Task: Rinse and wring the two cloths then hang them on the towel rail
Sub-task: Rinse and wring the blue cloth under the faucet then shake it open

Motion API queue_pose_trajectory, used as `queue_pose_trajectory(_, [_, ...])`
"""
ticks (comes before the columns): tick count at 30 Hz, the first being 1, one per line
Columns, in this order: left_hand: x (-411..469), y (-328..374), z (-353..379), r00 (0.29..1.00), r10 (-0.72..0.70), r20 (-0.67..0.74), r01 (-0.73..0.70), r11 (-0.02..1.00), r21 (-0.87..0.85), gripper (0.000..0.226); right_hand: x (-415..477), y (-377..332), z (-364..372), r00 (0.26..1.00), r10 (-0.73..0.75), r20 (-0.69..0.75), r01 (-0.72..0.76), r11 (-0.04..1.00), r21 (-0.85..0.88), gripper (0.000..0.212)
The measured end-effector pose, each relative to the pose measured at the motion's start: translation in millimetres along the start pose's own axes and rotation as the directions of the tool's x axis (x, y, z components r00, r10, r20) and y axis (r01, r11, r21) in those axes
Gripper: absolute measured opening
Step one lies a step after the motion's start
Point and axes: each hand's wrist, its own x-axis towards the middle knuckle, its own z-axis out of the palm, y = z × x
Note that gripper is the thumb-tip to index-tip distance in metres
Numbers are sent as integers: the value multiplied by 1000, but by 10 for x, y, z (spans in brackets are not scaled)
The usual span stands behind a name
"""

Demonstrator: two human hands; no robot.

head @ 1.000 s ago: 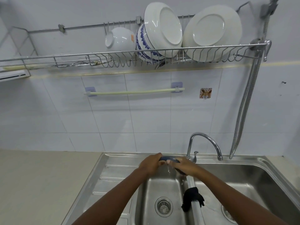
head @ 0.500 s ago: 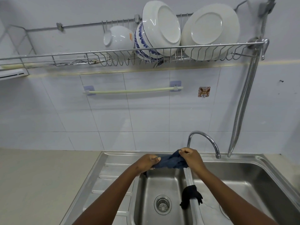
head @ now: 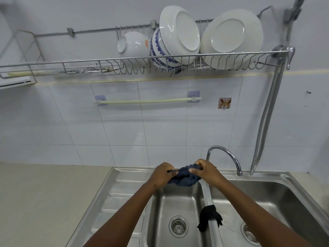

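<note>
The blue cloth point(head: 184, 177) is bunched above the back of the left basin point(head: 178, 204), just in front of the tap point(head: 224, 156), with the left hand point(head: 162, 173) and right hand point(head: 204, 169) each closed on one end, fingers point(head: 193, 169) pinching the fabric. The step in hand appears to be opening it out for hanging: shift the grips to two adjacent corners, pull apart until the edge is taut, and keep drips over the basin. The black cloth point(head: 210, 217) lies draped over the divider point(head: 207, 194), and the rail point(head: 147, 101) on the wall is bare.
</note>
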Motion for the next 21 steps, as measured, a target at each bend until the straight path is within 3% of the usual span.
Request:
queue_pose_trajectory(4, [-10, 0, -123, 993, -32, -115, 27, 998, -48, 19, 7, 49, -96, 996, -50, 73, 65, 971, -232, 31])
queue_pose_trajectory(7, [-1, -56, -164, 991, -30, -130, 25, 999, -37, 22, 42, 51, -149, 995, -88, 50, 100, 922, -374, 23])
queue_pose_trajectory(10, [-12, -59, -226, 993, -22, -119, 29, 998, 54, 18, 119, 79, -224, 997, -62, 36, 71, 909, -410, 24])
queue_pose_trajectory(16, [31, -113, -425, 984, -148, -101, 166, 964, 209, 18, 173, 64, -366, 993, 60, 105, -1, 873, -488, 23])
queue_pose_trajectory(18, [2, -55, -504, 965, -121, -234, 176, 957, 231, 25, 175, 23, -401, 993, 50, 106, 9, 871, -490, 26])
queue_pose_trajectory(20, [-31, -23, -533, 904, -50, -425, 164, 958, 237, 26, 176, -1, -440, 999, -35, -22, 22, 901, -434, 26])
queue_pose_trajectory(21, [-40, -42, -530, 893, -28, -449, 154, 957, 246, 24, 168, -1, -452, 991, -84, -100, 36, 912, -408, 24])
